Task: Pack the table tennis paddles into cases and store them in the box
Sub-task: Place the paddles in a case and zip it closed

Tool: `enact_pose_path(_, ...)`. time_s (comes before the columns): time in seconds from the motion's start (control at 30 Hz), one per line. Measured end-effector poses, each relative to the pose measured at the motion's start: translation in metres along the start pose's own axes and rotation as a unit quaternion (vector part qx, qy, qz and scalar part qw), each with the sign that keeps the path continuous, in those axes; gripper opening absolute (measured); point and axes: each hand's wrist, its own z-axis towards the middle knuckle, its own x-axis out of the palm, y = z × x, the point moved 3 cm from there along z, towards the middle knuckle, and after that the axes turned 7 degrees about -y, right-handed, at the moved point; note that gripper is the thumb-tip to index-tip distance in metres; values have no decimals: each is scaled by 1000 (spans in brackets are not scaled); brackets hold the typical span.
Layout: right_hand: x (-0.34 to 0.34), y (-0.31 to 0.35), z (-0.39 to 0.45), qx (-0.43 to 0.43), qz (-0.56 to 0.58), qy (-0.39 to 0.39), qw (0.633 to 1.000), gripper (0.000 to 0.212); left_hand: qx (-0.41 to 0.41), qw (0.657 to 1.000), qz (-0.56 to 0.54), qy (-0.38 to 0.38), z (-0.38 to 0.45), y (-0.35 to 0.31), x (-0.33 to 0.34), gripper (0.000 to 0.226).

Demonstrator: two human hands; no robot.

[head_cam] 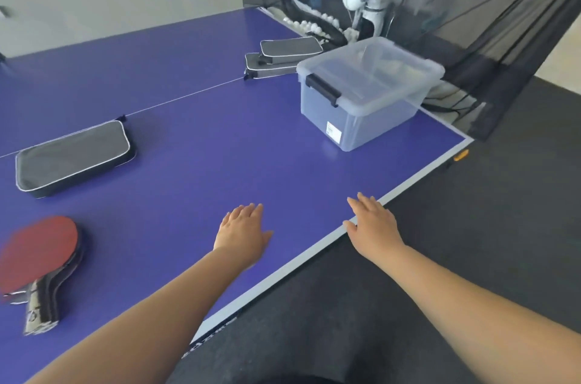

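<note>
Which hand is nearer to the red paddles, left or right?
Left. The left hand lies flat on the table right of the red paddles. The right hand is farther right, at the table's edge. Both hands are empty.

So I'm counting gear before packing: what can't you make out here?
Head view only:
- Paddles: stacked under the red one and blurred, count unclear.
- Cases: near case and two far cases closed, contents hidden.
- Box: frosted lid on, inside only vague shapes.
- Label on box: too small to read.
</note>
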Motion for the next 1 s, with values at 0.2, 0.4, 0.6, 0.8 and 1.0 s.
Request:
enact_pose_path(0.2, -33, -82, 28, -19, 1, -32, 999, 57, -6, 1000, -14, -18, 34, -90, -1, 69)
enact_pose_path(0.4, -64, -134, 70, -17, 31, -52, 998, 57, -23, 998, -40, -48, 73, -136, -28, 68)
enact_pose_path(0.6, -98, -155, 141, -27, 45, -105, 993, 56, -45, 994, -64, -78, 140, -147, -52, 67)
enact_pose_path(0.8, -135, -170, 229, -39, 54, -144, 987, 54, -46, 985, -106, -125, 226, -161, -86, 64)
enact_pose_path(1.0, -169, -187, 304, -49, 44, -151, 986, 54, -44, 977, -121, -169, 300, -184, -120, 61)
